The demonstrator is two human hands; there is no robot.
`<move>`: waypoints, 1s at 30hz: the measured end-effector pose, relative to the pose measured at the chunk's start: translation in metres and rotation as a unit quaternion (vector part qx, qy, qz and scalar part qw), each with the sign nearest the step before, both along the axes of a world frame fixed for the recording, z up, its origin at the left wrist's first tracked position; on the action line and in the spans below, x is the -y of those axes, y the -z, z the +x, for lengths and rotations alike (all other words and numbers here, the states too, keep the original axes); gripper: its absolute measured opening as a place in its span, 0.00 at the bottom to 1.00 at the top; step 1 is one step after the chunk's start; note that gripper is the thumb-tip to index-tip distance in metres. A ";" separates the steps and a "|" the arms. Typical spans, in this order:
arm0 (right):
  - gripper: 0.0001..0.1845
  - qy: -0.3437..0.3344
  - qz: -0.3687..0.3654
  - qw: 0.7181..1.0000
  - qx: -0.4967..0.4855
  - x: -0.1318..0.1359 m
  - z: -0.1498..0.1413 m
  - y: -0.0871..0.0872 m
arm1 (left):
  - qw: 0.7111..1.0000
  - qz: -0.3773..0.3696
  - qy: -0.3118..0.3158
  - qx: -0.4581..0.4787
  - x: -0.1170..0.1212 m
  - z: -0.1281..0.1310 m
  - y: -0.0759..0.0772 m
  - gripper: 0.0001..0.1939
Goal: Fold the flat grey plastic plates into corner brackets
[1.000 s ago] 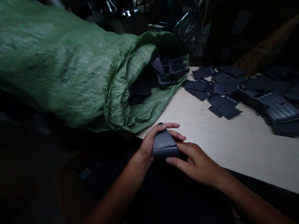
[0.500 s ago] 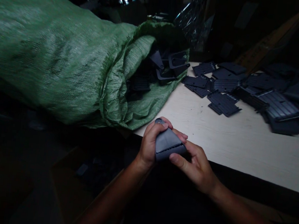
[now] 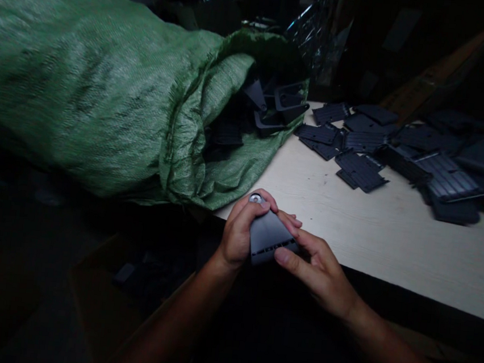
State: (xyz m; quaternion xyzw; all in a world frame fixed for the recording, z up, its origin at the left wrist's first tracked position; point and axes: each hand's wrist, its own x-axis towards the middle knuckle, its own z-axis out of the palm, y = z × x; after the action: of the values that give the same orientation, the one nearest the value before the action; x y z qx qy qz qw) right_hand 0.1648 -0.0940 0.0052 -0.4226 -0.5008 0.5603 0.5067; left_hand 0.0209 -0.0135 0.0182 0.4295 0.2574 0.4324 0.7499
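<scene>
Between my two hands is a dark grey triangular plastic housing, with a round hole at its narrow top and a slotted seam along its wide lower end. My left hand wraps its left side, thumb lying over the upper face near the hole. On the other side, my right hand grips the lower right corner, with its thumb on the wide end and fingers behind. What the fingers do underneath is hidden. The piece is held just in front of the table's near edge.
A big green woven sack lies on the left, its mouth open with dark plastic brackets inside. Several ribbed dark plates are heaped on the pale table. Below left, a cardboard box holds dark parts.
The housing has tilted a little in my hands, so the hole looks lighter and the seam's slots show more clearly. Both hands keep their grip. The view has shifted slightly.
</scene>
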 end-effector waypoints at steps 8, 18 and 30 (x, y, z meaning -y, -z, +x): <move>0.16 -0.024 0.004 1.000 0.009 -0.005 0.009 -0.001 | 1.000 -0.016 0.009 0.013 -0.004 0.001 -0.002 0.06; 0.14 -0.045 0.001 0.999 0.004 -0.017 0.008 -0.002 | 0.998 -0.051 0.030 0.015 -0.011 -0.004 -0.003 0.06; 0.28 0.036 -0.051 0.998 -0.002 -0.046 0.029 0.018 | 0.983 -0.172 -0.023 0.066 -0.029 -0.014 -0.003 0.30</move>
State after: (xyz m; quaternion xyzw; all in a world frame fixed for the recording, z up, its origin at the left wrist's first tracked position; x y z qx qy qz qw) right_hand 0.1940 -0.0482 -0.0126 -0.4639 -0.4551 0.5674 0.5057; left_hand 0.0067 0.0159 0.0215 0.2583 0.2875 0.4264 0.8178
